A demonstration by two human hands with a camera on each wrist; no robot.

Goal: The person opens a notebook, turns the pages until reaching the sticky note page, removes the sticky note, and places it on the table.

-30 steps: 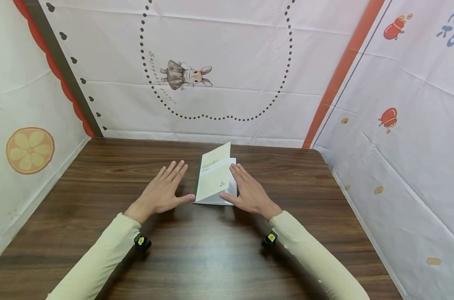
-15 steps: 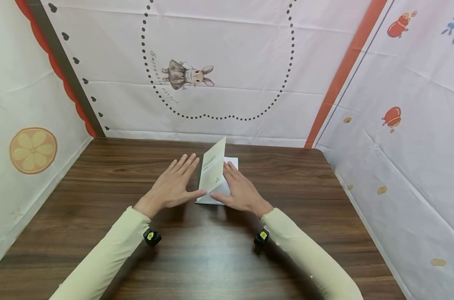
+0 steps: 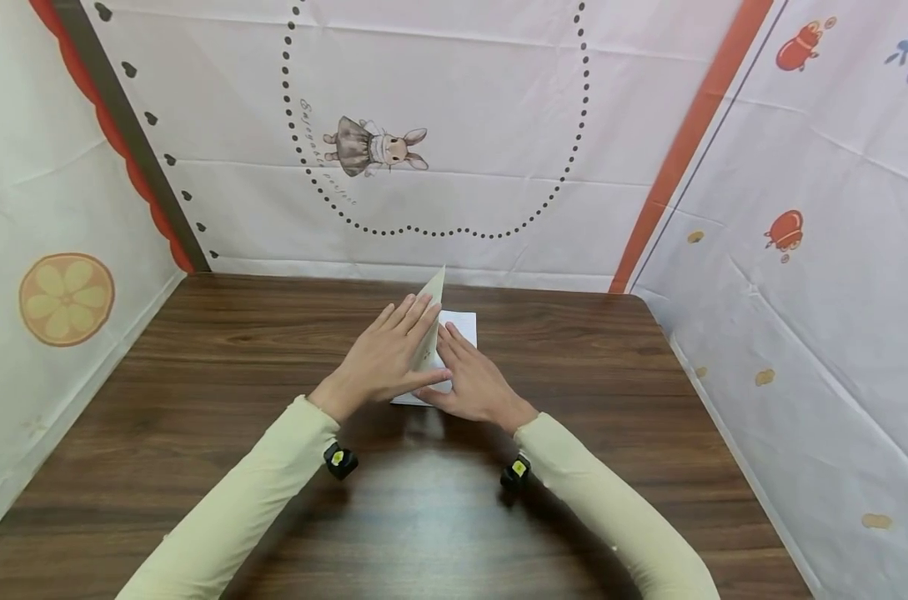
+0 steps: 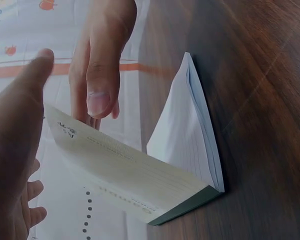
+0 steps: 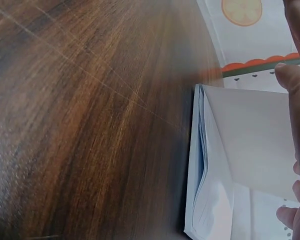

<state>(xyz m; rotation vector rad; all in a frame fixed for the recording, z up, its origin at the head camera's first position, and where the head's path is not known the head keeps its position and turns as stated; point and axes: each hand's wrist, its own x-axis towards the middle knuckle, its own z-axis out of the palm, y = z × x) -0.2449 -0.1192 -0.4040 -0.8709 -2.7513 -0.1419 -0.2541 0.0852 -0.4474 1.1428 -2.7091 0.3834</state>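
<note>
A notebook with a cream cover [image 4: 115, 172] and a dark green spine [image 4: 187, 206] lies on the wooden table, its cover raised at a steep angle. White pages [image 3: 463, 324] show below the cover on the right. My left hand [image 3: 382, 354] is at the cover's outer side with straight fingers, overlapping it in the head view. On the inner side, my right hand [image 3: 478, 383] is over the pages, fingers extended. The thumbs overlap near the notebook's front edge in the head view. The right wrist view shows the cover's blank inside [image 5: 255, 135] and slightly parted pages [image 5: 215, 200].
The brown wooden table [image 3: 611, 400] reaches back to a white printed cloth [image 3: 484, 125] with a rabbit drawing. Similar cloths stand at the left [image 3: 18, 400] and right [image 3: 806, 333]. Each wrist wears a small black device [image 3: 340, 460].
The cover has swung up from a low slant to nearly upright. My left hand has moved right to the cover's outer side. The right hand has shifted slightly left over the pages.
</note>
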